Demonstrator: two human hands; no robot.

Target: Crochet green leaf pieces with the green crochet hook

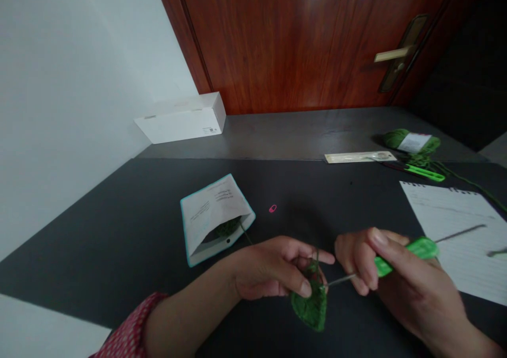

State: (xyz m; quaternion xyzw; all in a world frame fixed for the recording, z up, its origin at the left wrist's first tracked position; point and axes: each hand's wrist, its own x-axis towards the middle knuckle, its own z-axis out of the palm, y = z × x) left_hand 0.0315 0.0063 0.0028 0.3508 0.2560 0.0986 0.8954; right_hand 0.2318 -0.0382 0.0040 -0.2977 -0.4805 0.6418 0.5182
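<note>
My left hand (pixel 277 271) pinches a small dark green crochet piece (pixel 311 308) between thumb and fingers, its index finger stretched out with yarn running by it. In my right hand (pixel 400 273) is a crochet hook (pixel 423 248) with a bright green handle, its metal shaft showing at both ends. The hook's thin left end meets the upper right edge of the crochet piece. To the left lies a white pouch (pixel 214 205) with a turquoise edge. Dark green yarn (pixel 228 227) sits in its mouth, and a strand leads out toward my left hand.
A pink stitch marker (pixel 272 208) lies on the dark table (pixel 119 226). At the right are lined paper (pixel 455 215), a green yarn skein (pixel 412 142), a bright green cutter-like tool (pixel 425 173) and a narrow packet (pixel 358 157). A white box (pixel 182 120) stands by the wall.
</note>
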